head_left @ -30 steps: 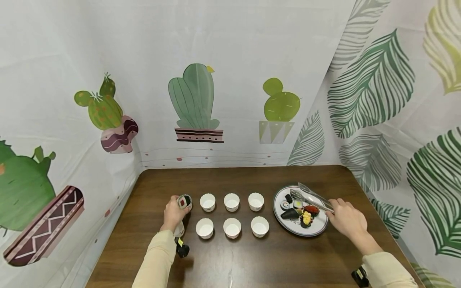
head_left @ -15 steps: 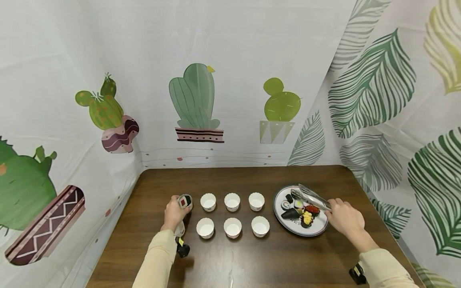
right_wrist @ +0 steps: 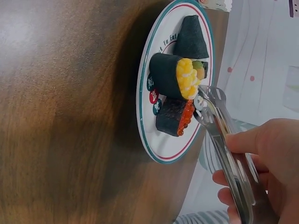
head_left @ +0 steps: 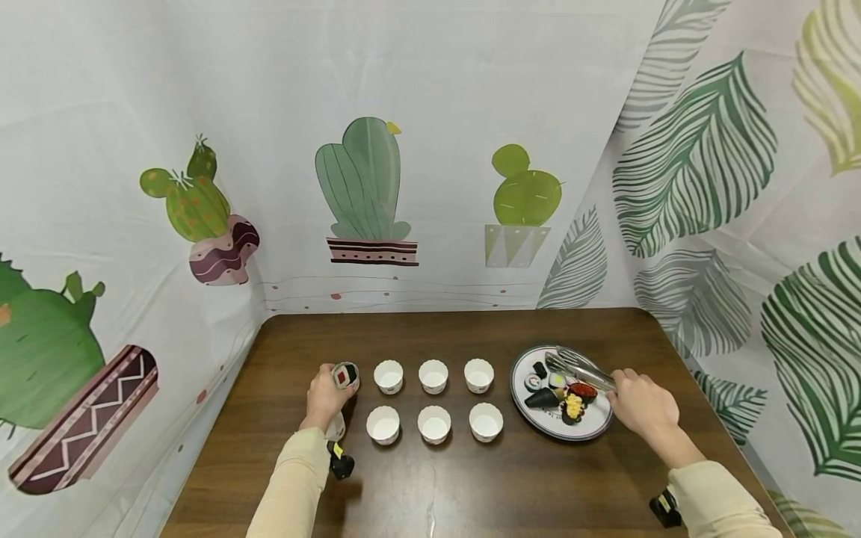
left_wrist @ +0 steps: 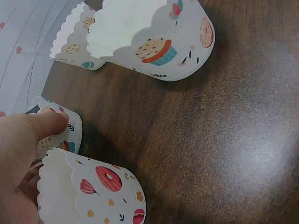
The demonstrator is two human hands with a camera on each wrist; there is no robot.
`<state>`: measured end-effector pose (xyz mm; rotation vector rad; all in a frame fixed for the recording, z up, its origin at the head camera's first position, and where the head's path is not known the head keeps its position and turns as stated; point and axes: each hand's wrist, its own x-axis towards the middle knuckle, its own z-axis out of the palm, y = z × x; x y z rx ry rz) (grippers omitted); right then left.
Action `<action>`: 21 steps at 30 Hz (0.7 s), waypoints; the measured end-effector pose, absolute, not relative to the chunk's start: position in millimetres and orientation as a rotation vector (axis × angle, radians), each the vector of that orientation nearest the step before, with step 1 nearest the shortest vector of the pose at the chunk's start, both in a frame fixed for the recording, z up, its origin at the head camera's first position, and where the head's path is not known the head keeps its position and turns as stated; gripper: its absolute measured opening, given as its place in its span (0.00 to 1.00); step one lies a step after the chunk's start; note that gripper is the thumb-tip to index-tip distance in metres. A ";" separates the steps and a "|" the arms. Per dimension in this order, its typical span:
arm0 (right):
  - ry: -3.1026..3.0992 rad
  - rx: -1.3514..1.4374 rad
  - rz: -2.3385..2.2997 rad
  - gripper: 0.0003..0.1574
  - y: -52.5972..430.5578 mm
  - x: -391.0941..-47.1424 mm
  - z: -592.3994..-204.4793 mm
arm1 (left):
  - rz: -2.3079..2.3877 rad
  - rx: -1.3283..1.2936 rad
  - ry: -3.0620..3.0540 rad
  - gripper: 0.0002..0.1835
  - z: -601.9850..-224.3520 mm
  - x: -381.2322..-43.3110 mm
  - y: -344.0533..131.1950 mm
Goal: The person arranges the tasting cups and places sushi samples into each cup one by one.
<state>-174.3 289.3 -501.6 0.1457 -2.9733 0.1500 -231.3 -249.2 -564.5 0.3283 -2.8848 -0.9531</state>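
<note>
Here, the left hand (head_left: pixel 324 400) gripped a scalloped paper cup (left_wrist: pixel 74 133) containing one red-cored sushi roll (head_left: pixel 344 376); seven more white cups (head_left: pixel 383 426) stood near, six in two rows of three, one just beside that hand. The right hand (head_left: pixel 644 407) grasped shiny metal tongs (right_wrist: pixel 229 163), tips over a round, smooth plate (right_wrist: pixel 163 145) bearing at least six sushi pieces (right_wrist: pixel 163 77).
</note>
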 end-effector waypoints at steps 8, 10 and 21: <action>-2.960 0.154 0.122 0.15 288.7 -174.3 -500.3 | -0.948 0.322 -2.876 0.34 -565.6 -231.8 -249.0; -2.962 0.153 0.125 0.15 288.6 -173.7 -500.0 | -0.948 0.325 -2.874 0.34 -566.0 -231.7 -249.0; -2.922 0.173 0.150 0.16 288.2 -172.8 -501.5 | -0.954 0.335 -2.899 0.38 -565.7 -231.0 -248.5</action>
